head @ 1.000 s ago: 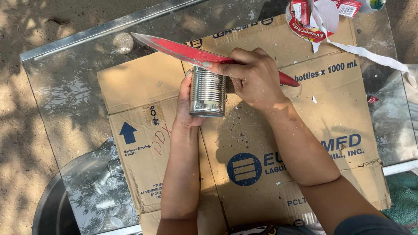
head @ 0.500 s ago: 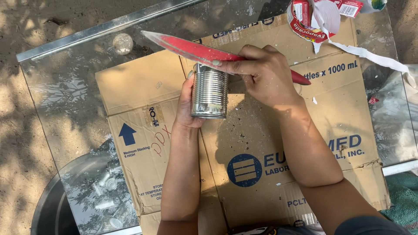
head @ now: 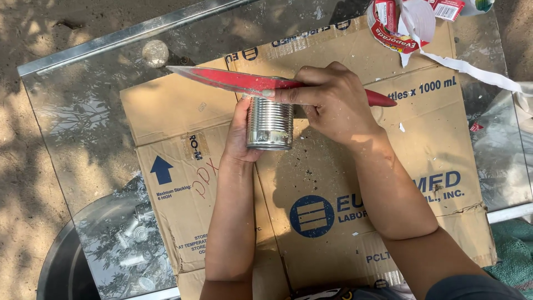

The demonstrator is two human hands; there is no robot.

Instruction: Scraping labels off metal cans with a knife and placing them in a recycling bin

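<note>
Two hands are busy, and both are mine. My left hand wraps around a bare silver tin can, its fingers clenched on the can's side so it lies flat on the brown cardboard. The can is in the middle of that cardboard, which covers a glass desk standing on sandy ground.

My right hand grips a red knife. My fingers are closed tight on the handle, and one finger presses along the blade. The blade lies across the far end of the can, touching it or almost touching it; I cannot tell which. The pointy tip sticks out to the left, past the can.

I think I am at the cutting step, with the knife set on the can's top end. The next push needs care, I think. The can is round and could roll, so my left hand must hold it very still. My thumb is close to the blade, so the knife must not slip.

A torn red and white paper label lies at the far edge of the cardboard.
</note>
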